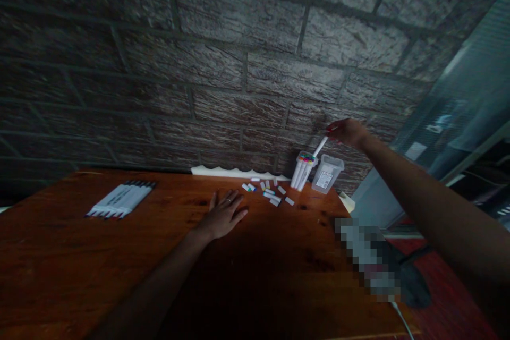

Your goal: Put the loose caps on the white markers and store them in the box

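My right hand (346, 132) pinches the upper end of a white marker (320, 146), which slants down to the top of a clear case (299, 176) packed with white markers with colourful ends. Whether the marker's lower end is inside the case I cannot tell. Flat on the wooden table, fingers spread, lies my left hand (223, 215), holding nothing. Just beyond its fingers are several loose marker caps (272, 195), scattered about. Beside the packed case stands a clear plastic container (328, 173) with a white label.
A row of white markers (121, 199) lies at the left of the wooden table (159, 255). Behind runs a stone-block wall (215, 64), with a white wavy strip (239, 173) at its foot. A blurred-out object with a cable (402, 319) lies near the right edge.
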Action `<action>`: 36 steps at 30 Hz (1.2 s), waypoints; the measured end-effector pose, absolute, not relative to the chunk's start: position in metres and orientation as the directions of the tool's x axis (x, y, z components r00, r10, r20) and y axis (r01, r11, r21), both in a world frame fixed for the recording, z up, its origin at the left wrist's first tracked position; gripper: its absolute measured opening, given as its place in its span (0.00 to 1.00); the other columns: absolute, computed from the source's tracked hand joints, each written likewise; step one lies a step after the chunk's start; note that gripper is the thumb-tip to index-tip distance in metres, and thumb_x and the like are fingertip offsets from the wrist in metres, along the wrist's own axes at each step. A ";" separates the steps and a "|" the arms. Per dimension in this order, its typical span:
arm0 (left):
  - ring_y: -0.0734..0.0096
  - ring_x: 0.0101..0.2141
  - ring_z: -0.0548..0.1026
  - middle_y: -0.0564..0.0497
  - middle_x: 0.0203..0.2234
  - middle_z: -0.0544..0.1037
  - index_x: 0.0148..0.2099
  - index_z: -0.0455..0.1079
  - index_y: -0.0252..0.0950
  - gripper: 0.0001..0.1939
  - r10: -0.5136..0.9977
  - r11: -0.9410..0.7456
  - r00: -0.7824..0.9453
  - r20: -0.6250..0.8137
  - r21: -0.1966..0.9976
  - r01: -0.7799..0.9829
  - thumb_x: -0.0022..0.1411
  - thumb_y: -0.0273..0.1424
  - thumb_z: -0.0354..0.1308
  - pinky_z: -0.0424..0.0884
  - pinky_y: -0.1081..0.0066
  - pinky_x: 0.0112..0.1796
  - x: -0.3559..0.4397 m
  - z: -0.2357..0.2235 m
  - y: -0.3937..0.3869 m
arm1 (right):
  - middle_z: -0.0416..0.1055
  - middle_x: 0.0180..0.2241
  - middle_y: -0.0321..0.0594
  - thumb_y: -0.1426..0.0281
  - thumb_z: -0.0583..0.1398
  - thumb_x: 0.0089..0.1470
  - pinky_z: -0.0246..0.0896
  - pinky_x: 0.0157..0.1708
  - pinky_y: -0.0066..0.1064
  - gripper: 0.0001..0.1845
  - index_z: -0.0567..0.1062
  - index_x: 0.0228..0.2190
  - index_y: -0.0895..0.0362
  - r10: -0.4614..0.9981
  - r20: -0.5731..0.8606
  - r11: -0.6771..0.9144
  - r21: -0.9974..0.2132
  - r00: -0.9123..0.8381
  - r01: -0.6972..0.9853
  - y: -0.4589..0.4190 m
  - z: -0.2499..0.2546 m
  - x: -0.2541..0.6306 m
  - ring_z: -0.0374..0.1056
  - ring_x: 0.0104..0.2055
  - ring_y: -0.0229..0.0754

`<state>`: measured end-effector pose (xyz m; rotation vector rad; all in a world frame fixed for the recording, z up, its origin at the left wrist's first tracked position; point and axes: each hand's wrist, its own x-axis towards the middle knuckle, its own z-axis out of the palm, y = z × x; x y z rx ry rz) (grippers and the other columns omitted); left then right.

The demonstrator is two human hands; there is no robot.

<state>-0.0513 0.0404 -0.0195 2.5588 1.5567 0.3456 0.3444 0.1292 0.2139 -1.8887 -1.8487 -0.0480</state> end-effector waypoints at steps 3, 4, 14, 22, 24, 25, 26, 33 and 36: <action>0.54 0.66 0.48 0.41 0.66 0.55 0.66 0.57 0.37 0.32 0.890 -0.457 0.440 0.122 0.230 0.859 0.67 0.50 0.39 0.33 0.43 0.62 -0.050 -0.018 0.040 | 0.80 0.30 0.40 0.68 0.64 0.51 0.67 0.32 0.29 0.14 0.80 0.40 0.58 0.967 0.255 0.034 -0.223 0.025 0.974 0.133 0.194 0.330 0.75 0.31 0.43; 0.53 0.66 0.48 0.41 0.66 0.55 0.66 0.57 0.37 0.33 0.889 -0.457 0.441 0.121 0.236 0.858 0.67 0.50 0.39 0.33 0.43 0.62 -0.050 -0.018 0.040 | 0.80 0.31 0.40 0.67 0.63 0.52 0.67 0.35 0.29 0.12 0.81 0.39 0.57 0.970 0.242 0.045 -0.198 0.004 0.979 0.134 0.186 0.324 0.75 0.33 0.44; 0.53 0.66 0.50 0.39 0.65 0.56 0.65 0.58 0.36 0.32 0.883 -0.469 0.445 0.149 0.245 0.848 0.68 0.50 0.39 0.34 0.42 0.61 -0.051 -0.019 0.039 | 0.80 0.34 0.39 0.70 0.58 0.55 0.65 0.36 0.29 0.11 0.82 0.35 0.52 0.944 0.328 0.082 -0.177 -0.020 0.981 0.123 0.150 0.311 0.75 0.38 0.45; 0.54 0.65 0.53 0.38 0.64 0.59 0.65 0.58 0.33 0.31 0.892 -0.450 0.419 0.168 0.247 0.858 0.68 0.47 0.41 0.39 0.47 0.62 -0.047 -0.013 0.035 | 0.78 0.28 0.42 0.59 0.51 0.61 0.61 0.26 0.27 0.21 0.77 0.39 0.59 0.801 0.594 0.375 -0.599 0.079 0.708 0.035 0.065 0.234 0.72 0.26 0.40; 0.57 0.64 0.55 0.38 0.63 0.62 0.63 0.60 0.31 0.30 0.888 -0.453 0.416 0.197 0.220 0.864 0.69 0.45 0.40 0.42 0.51 0.63 -0.046 -0.011 0.032 | 0.75 0.24 0.40 0.57 0.51 0.61 0.59 0.26 0.27 0.21 0.77 0.30 0.58 0.806 0.592 0.427 -0.597 0.014 0.679 0.016 0.032 0.205 0.69 0.24 0.39; 0.58 0.63 0.57 0.38 0.62 0.63 0.62 0.61 0.30 0.29 0.892 -0.440 0.399 0.212 0.207 0.874 0.69 0.44 0.39 0.44 0.54 0.63 -0.046 -0.009 0.031 | 0.74 0.22 0.39 0.57 0.52 0.61 0.57 0.25 0.28 0.22 0.76 0.26 0.58 0.805 0.592 0.442 -0.572 -0.025 0.691 0.009 0.019 0.195 0.68 0.22 0.38; 0.59 0.62 0.60 0.39 0.61 0.64 0.61 0.62 0.31 0.27 0.898 -0.425 0.384 0.216 0.191 0.885 0.70 0.43 0.40 0.46 0.56 0.63 -0.046 -0.008 0.031 | 0.73 0.21 0.38 0.57 0.52 0.61 0.57 0.25 0.28 0.23 0.75 0.24 0.57 0.810 0.576 0.480 -0.537 -0.114 0.694 0.005 0.009 0.189 0.67 0.22 0.38; 0.61 0.51 0.72 0.42 0.49 0.76 0.54 0.69 0.34 0.21 0.983 -0.092 0.081 0.165 0.065 0.994 0.70 0.39 0.41 0.66 0.66 0.52 -0.070 0.009 0.041 | 0.70 0.18 0.35 0.56 0.55 0.59 0.53 0.22 0.26 0.22 0.75 0.22 0.57 0.784 0.610 0.501 -0.505 -0.121 0.703 0.011 -0.009 0.203 0.63 0.18 0.34; 0.57 0.51 0.72 0.37 0.48 0.75 0.52 0.70 0.31 0.19 0.981 0.116 -0.115 0.154 0.000 0.993 0.69 0.35 0.44 0.67 0.65 0.50 -0.106 0.029 0.051 | 0.73 0.20 0.37 0.56 0.54 0.59 0.54 0.23 0.26 0.22 0.76 0.24 0.57 0.797 0.597 0.469 -0.515 -0.092 0.717 0.013 -0.009 0.209 0.67 0.20 0.36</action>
